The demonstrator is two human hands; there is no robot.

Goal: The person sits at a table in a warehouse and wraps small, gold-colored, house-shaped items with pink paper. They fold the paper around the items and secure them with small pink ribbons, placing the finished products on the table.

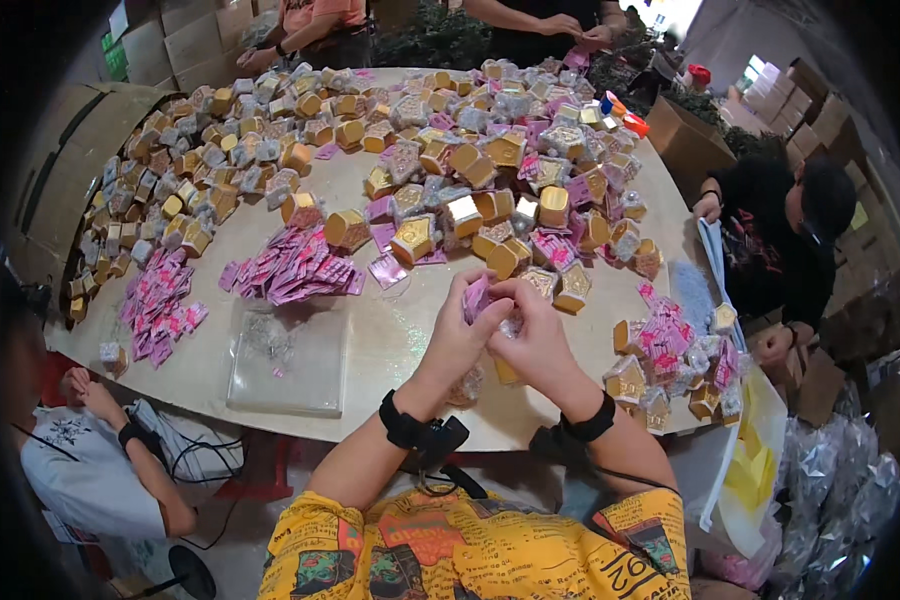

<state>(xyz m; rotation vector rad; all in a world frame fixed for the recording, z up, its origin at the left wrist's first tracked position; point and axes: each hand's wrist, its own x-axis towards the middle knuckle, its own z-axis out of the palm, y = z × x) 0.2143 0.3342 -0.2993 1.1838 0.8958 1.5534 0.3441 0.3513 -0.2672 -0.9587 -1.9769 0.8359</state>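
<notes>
My left hand [451, 338] is closed with a small pink packet [477, 299] between thumb and fingers. Against it, fingertips touching, my right hand [540, 345] is also closed. A clear, shiny bit [511, 326] shows by its fingers; what exactly it grips is hidden. Below my hands lie a gold piece [507, 373], partly covered by my right hand, and a wrapped glittery piece [467, 385]. Beyond them on the table are gold house-shaped ornaments [412, 240], many in clear wrap. A heap of pink packets [295, 265] lies to the left of my hands.
A clear shallow tray [238, 385] with small scraps sits front left, beside another pink packet pile [160, 305]. More packets [667, 330] and wrapped ornaments crowd the right edge. An open carton [690, 135] stands behind it. Co-workers sit left and right; others stand at the far side.
</notes>
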